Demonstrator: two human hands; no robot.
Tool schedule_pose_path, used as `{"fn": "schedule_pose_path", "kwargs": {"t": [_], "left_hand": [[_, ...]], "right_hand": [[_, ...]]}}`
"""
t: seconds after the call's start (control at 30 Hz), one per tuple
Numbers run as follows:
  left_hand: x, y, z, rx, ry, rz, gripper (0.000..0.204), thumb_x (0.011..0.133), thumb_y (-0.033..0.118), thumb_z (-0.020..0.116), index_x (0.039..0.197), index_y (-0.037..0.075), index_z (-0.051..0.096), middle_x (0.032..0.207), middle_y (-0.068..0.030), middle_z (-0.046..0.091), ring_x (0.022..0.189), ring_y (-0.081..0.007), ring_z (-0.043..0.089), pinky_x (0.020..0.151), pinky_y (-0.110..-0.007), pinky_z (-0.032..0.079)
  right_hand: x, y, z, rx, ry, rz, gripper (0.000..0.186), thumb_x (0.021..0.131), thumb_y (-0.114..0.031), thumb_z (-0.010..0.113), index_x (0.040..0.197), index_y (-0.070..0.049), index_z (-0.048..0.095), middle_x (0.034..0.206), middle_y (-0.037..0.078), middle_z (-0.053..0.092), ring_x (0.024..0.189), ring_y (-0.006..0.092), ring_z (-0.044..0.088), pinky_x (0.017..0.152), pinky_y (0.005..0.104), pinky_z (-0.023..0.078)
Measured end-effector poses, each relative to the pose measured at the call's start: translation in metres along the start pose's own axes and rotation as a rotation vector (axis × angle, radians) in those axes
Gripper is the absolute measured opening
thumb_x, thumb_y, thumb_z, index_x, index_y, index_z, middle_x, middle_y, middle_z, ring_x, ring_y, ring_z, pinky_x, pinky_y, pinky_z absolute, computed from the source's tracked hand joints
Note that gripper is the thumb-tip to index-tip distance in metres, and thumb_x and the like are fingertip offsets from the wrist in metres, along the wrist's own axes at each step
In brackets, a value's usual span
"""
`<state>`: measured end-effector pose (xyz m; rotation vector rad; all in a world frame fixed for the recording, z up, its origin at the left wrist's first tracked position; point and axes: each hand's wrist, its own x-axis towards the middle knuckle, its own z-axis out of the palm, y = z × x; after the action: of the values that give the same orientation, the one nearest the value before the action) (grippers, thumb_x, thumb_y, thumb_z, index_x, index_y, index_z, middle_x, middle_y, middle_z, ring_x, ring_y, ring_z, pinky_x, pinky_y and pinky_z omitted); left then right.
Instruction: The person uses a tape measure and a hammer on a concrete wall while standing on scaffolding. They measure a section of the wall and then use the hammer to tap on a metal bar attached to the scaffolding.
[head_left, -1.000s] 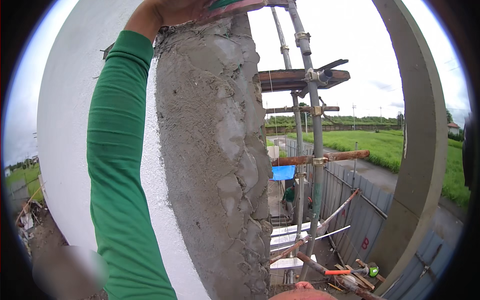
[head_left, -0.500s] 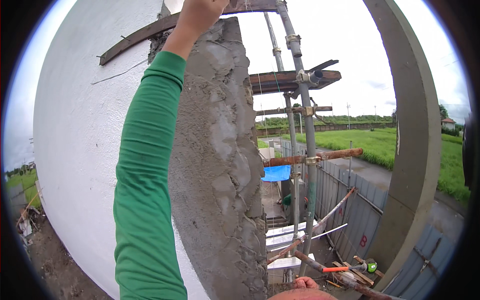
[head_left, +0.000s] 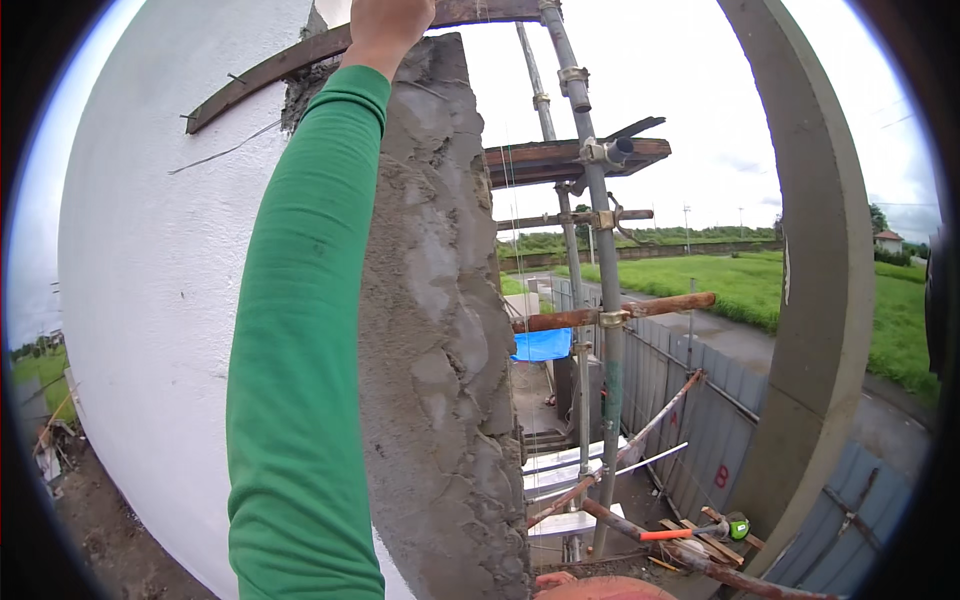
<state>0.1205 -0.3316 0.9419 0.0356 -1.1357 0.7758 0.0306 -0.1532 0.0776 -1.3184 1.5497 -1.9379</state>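
My left arm, in a green sleeve, reaches up across the view. My left hand [head_left: 390, 25] is at the top edge, against a dark wooden board [head_left: 290, 65] that runs across the top of the wall; its fingers are cut off by the frame. Below that board stands a rough, wet-looking grey mortar face [head_left: 435, 300] beside a white wall [head_left: 160, 280]. Thin strings [head_left: 527, 400] hang near the mortar's right edge. Part of my right hand [head_left: 605, 590] shows at the lower edge, fingers curled in; what it holds, if anything, is hidden.
Scaffold pipes [head_left: 612, 370] with clamps stand to the right, carrying wooden planks [head_left: 580, 162]. An orange-handled tool [head_left: 668, 535] lies on a low pipe near a round green object [head_left: 738, 526]. Beyond are a grey concrete column [head_left: 815, 250], metal sheet fencing [head_left: 735, 380] and a blue tarp [head_left: 542, 344].
The whole view has shifted slightly, with the scaffold now further left. My left hand has gone slightly higher out of frame; my right hand's fingers have moved left and lower.
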Motion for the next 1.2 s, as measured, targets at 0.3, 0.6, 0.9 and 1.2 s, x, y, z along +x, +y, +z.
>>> {"fn": "schedule_pose_path", "kwargs": {"t": [0.3,0.6,0.9,1.2], "left_hand": [[0.002,0.009,-0.001,0.018,-0.036,-0.01,0.039,0.105,0.033,0.056,0.102,-0.001,0.076,0.097,-0.0254,0.074,0.094,-0.0426,0.071,0.083,-0.051,0.057],[-0.001,-0.001,0.012,0.023,-0.114,-0.044,0.044,0.105,0.036,0.054,0.1,-0.003,0.075,0.095,-0.0266,0.074,0.095,-0.0449,0.071,0.084,-0.052,0.057],[-0.011,0.006,-0.007,0.015,-0.101,-0.073,0.04,0.105,0.031,0.052,0.104,-0.002,0.074,0.103,-0.0271,0.073,0.098,-0.0446,0.071,0.086,-0.053,0.057],[-0.015,-0.002,0.012,0.071,-0.102,-0.08,0.036,0.104,0.03,0.053,0.107,0.001,0.074,0.102,-0.0243,0.074,0.101,-0.0419,0.071,0.088,-0.052,0.057]], "right_hand": [[0.027,-0.012,0.026,0.251,-0.456,0.025,0.052,0.1,-0.02,0.07,0.146,-0.004,0.051,0.14,0.009,0.059,0.124,0.0198,0.057,0.106,0.0404,0.047],[0.037,-0.039,0.062,0.168,-0.523,0.051,0.043,0.1,-0.02,0.069,0.138,-0.004,0.057,0.133,0.013,0.063,0.119,0.0236,0.06,0.102,0.042,0.049],[0.032,-0.035,0.07,0.113,-0.468,0.072,0.036,0.099,-0.021,0.068,0.129,-0.003,0.063,0.126,0.017,0.066,0.114,0.0274,0.064,0.098,0.0437,0.05],[0.003,-0.025,0.058,-0.007,-0.399,0.168,0.031,0.098,-0.022,0.068,0.121,-0.002,0.069,0.118,0.021,0.07,0.109,0.0312,0.067,0.095,0.0454,0.052]]}}
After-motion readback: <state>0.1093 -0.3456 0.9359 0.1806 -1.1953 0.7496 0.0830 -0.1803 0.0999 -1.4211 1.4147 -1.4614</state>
